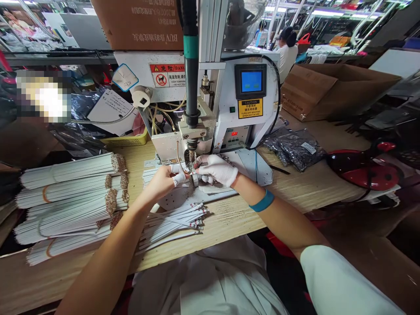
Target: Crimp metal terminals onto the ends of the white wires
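My left hand, bare with white tape on the thumb and a fingertip, pinches a thin white cable end under the tool head of a white bench machine. Just right of the head, my right hand in a white glove is closed around a small metal piece. A blue band is on my right wrist. Bundles of white cables with stripped copper ends lie to the left. A smaller pile of white cables with finished tips lies under my left forearm.
The machine has a blue screen and warning labels. Bags of small dark parts lie to its right, next to a red and black device. A cardboard box stands behind. A yellow tray sits at back left. Another person works far behind.
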Action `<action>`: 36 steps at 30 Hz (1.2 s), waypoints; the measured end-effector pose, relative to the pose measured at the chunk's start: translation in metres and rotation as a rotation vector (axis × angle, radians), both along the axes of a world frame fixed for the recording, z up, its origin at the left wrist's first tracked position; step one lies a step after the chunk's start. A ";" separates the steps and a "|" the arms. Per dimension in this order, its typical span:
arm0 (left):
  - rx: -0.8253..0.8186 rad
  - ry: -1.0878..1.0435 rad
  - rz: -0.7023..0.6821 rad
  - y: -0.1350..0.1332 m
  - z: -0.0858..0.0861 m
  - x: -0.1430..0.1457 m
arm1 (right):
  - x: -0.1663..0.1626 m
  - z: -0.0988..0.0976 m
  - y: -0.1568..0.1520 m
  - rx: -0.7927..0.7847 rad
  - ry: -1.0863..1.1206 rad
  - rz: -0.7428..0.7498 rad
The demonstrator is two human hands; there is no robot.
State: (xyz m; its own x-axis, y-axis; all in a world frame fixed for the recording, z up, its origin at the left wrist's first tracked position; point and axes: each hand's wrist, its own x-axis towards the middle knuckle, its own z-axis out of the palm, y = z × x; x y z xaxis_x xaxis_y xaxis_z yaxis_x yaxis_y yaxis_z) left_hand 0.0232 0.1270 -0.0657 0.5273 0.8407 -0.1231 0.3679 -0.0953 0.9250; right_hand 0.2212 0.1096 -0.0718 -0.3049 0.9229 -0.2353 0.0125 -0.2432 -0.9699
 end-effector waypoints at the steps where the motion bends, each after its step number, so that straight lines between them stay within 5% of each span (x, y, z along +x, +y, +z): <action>1: 0.000 0.009 0.011 0.000 0.000 0.000 | -0.001 0.000 0.000 0.000 0.000 -0.003; 36: -0.008 0.047 0.063 0.001 0.007 0.003 | 0.004 0.009 -0.002 0.041 -0.061 0.042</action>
State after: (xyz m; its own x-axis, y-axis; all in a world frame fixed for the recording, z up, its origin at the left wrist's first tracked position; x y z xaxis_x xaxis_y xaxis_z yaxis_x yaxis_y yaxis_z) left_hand 0.0257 0.1278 -0.0584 0.4672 0.8708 -0.1532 0.4157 -0.0634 0.9073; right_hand 0.2255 0.1079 -0.0626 -0.3294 0.9188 -0.2174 0.0813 -0.2018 -0.9760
